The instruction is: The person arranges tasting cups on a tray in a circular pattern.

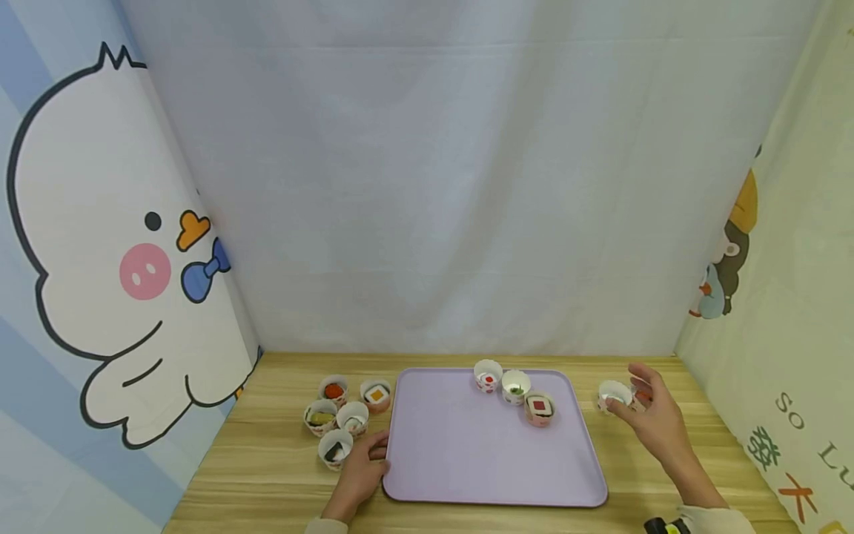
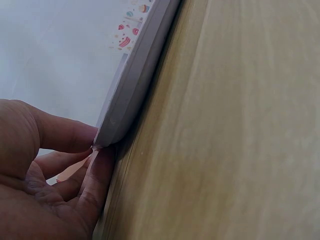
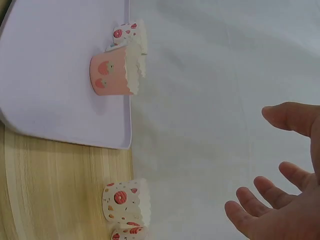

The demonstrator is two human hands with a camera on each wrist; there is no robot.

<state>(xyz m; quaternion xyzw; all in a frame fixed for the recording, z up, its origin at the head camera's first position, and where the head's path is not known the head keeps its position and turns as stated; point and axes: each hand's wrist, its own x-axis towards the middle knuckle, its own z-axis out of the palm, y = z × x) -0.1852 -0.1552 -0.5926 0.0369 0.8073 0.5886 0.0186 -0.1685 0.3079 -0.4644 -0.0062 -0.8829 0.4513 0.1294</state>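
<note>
My left hand [image 1: 363, 467] is at the near left side of a lilac tray [image 1: 494, 460]. In the left wrist view its thumb and a finger pinch the tray's rim [image 2: 125, 95]. Over to the right, my right hand [image 1: 660, 423] hovers with spread fingers near a white paper cup [image 1: 612, 394] on the table, holding nothing. A second patterned cup [image 3: 129, 234] stands beside that one, partly behind the hand in the head view. Along the tray's far right part are two white paper cups [image 1: 488, 377] and a pink strawberry-print cup [image 1: 539, 419] containing a sushi-like piece [image 1: 540, 405].
Left of the tray, several paper cups cluster on the wood-grain table [image 1: 267, 445], holding small food-like pieces such as an orange-red one [image 1: 333, 391]. One cup [image 1: 336, 449] stands close by my left hand. A pale curtain [image 1: 427, 222] closes off the table's back.
</note>
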